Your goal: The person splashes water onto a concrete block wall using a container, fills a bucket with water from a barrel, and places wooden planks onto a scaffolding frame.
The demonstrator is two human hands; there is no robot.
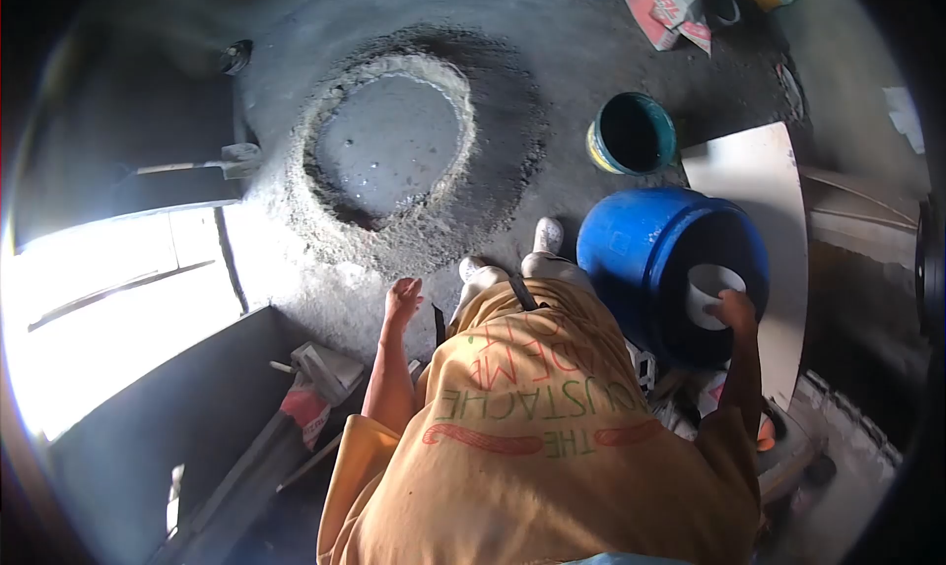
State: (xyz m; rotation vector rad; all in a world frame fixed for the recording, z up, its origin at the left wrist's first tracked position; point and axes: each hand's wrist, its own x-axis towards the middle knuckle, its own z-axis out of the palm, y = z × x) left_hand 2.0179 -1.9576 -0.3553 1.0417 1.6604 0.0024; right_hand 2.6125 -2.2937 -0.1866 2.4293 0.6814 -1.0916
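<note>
My right hand (pixel 732 311) grips the rim of a white container (pixel 711 287) at the mouth of a large blue barrel (pixel 631 232), on the right. The barrel's inside is dark. My left hand (pixel 403 297) hangs over the floor on the left of my body, its fingers slightly bent and apart, holding nothing. Ahead of it, a ring of grey sandy mix (pixel 471 186) surrounds a pool of grey liquid (pixel 389 141).
Beyond the barrel stands a green bucket (pixel 673 136). A pale board (pixel 774 186) leans at the right. Torn red and white bags (pixel 678 13) lie at the upper right. A shovel (pixel 239 161) is at the left, and planks (pixel 236 452) lie lower left.
</note>
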